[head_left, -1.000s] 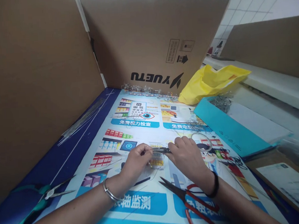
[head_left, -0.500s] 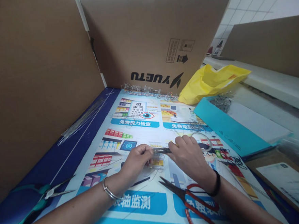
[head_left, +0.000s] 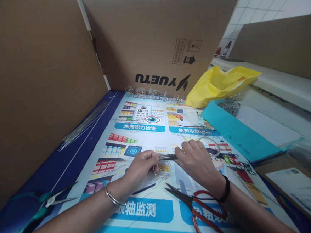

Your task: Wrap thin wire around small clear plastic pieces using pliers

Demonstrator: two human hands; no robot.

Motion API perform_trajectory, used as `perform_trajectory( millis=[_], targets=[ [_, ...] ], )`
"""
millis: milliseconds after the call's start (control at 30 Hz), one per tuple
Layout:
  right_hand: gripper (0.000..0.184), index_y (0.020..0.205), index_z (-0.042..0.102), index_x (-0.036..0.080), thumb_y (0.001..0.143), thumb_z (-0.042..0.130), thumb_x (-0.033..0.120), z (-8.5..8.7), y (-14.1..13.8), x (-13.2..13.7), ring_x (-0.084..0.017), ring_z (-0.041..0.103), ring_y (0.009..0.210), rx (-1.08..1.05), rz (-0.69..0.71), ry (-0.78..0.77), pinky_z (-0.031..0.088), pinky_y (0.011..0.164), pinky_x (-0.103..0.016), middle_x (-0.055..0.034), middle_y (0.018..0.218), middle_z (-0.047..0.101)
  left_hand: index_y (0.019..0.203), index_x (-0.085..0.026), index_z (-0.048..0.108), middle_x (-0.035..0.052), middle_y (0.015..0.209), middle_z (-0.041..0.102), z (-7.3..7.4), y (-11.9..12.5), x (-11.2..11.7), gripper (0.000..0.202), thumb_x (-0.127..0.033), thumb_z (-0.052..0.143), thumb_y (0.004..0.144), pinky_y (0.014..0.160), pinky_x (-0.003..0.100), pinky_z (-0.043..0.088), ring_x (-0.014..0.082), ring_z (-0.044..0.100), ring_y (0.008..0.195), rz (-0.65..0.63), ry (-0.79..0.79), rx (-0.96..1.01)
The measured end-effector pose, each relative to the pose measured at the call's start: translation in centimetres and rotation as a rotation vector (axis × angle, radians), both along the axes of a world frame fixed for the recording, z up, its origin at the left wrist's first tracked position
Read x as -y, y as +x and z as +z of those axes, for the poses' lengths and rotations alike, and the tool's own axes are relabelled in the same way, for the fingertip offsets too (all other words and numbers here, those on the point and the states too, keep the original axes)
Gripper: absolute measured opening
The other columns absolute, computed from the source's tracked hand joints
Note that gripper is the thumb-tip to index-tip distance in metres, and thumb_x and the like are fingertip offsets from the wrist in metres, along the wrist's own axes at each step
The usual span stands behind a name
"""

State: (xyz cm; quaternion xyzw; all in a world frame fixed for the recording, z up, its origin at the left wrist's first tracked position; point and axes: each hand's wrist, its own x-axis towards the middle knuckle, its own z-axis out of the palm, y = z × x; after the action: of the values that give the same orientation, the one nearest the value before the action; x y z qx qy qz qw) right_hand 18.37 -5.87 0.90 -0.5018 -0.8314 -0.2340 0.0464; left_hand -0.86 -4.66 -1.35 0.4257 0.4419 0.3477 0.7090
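My right hand (head_left: 194, 165) is wrapped round a pair of dark, narrow-nosed pliers (head_left: 167, 157), whose jaws point left. My left hand (head_left: 144, 165) pinches at the tips of those jaws, its fingers closed on thin wire (head_left: 155, 171); a small loop of it hangs below the fingertips. Exactly how the jaws meet the wire is hidden by the fingers. Behind my right hand a pale grey loop (head_left: 218, 148) sticks out. Red-handled scissors (head_left: 190, 201) lie partly open on the printed sheet, near my right wrist.
Green-handled long-nose pliers (head_left: 48, 201) lie open at the left. Straight wires (head_left: 84, 125) rest on the blue cloth. Tangled wire pieces (head_left: 148, 92) line the foot of a cardboard panel (head_left: 139, 36). At right are a yellow bag (head_left: 219, 85) and a turquoise box (head_left: 239, 135) with wire bits.
Both hands stay almost in place, with the pliers held level between them. The left fingers shift slightly around the wire. The whole view drifts a little.
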Motion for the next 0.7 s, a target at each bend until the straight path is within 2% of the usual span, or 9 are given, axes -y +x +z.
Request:
perform_trajectory(
  millis=[700],
  targets=[
    [0.022,0.074,0.058,0.02,0.073,0.066,0.04,-1.2,-0.1,-0.2,-0.02,0.04,0.075,-0.131,-0.01,-0.033,0.021,0.066,-0.031,-0.0045,0.073,0.053,0.067,-0.015,0.054,-0.0032,0.054,0.05,-0.3,0.0,0.0,0.011,-0.023,0.057,0.074,0.055,0.021,0.034,0.0076,0.045,0.052,-0.011,0.073,-0.008]
  ],
)
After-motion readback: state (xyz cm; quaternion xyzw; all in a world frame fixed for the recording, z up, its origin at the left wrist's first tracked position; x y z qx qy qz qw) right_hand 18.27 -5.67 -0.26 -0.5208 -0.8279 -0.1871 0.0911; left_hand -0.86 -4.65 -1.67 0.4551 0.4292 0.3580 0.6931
